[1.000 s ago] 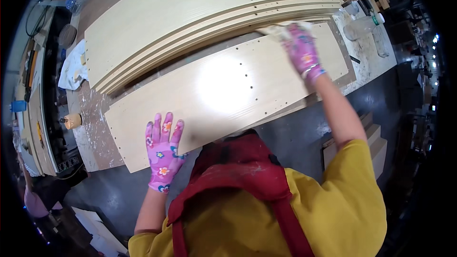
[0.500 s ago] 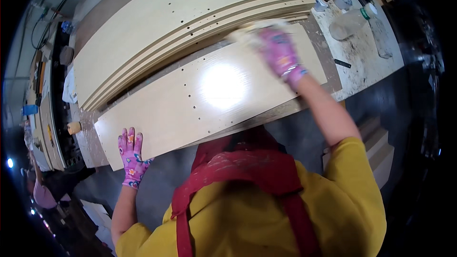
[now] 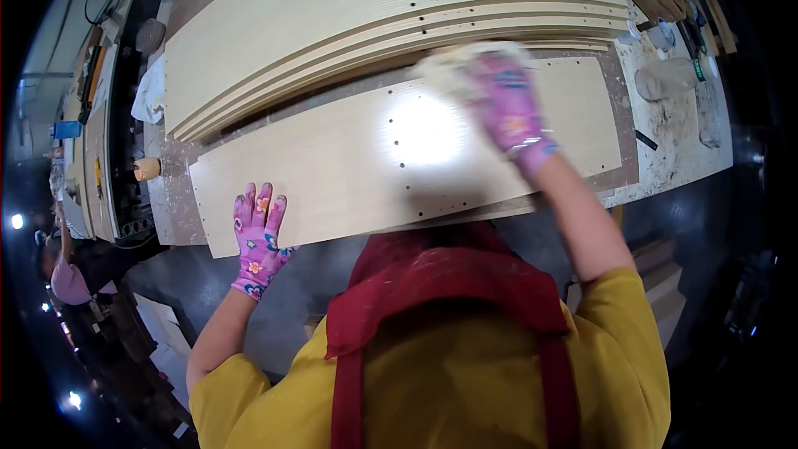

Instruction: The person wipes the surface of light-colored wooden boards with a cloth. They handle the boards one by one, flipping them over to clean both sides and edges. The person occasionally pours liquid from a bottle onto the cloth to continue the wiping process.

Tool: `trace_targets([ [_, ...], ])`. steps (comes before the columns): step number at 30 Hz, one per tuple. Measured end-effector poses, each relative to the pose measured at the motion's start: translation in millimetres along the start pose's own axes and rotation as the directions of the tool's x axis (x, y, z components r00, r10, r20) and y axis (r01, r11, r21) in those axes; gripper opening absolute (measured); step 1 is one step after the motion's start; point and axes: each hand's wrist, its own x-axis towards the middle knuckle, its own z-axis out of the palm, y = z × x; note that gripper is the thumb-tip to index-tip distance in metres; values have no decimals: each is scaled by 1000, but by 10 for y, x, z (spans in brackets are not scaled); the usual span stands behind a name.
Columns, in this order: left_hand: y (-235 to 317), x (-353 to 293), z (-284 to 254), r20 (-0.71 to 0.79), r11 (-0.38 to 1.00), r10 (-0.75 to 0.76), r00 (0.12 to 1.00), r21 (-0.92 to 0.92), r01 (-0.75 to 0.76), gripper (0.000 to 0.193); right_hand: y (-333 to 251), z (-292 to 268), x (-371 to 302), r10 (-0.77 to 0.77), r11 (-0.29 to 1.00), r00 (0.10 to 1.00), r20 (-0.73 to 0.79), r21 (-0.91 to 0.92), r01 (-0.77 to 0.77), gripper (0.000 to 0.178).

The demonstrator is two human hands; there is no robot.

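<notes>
A long pale wooden panel with rows of small drilled holes lies in front of me, its surface glossy under a bright reflection. My left hand, in a pink flowered glove, rests with fingers spread on the panel's near left edge. My right hand, gloved alike, presses a whitish cloth on the panel's far side, right of the middle. Both that hand and the cloth are blurred by motion. The right fingers appear closed over the cloth and are partly hidden.
Behind the panel lies a stack of similar panels. To the right, a stained white tabletop bears a clear plastic bottle and a short black strip. A tan roll sits at the left. Another person is far left.
My view has shifted, so the table and panels appear farther right. My right hand and the cloth have moved left along the panel. My left hand stays at its near left edge.
</notes>
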Motion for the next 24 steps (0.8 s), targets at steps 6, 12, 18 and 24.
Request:
trace_targets([
  [6, -21, 55, -46, 58, 1000, -10, 998, -29, 12, 83, 462, -255, -294, 236, 936, 969, 78, -285, -205, 42],
  [12, -9, 21, -29, 71, 1000, -19, 997, 11, 18, 80, -211, -283, 152, 223, 973, 975, 10, -69, -222, 31],
  [18, -121, 26, 69, 22, 999, 35, 999, -27, -34, 82, 705, -751, -15, 715, 667, 695, 74, 223, -711, 34],
  [24, -136, -29, 115, 16, 999, 43, 999, -10, -43, 79, 663, -528, -123, 379, 923, 917, -123, -16, -383, 32],
])
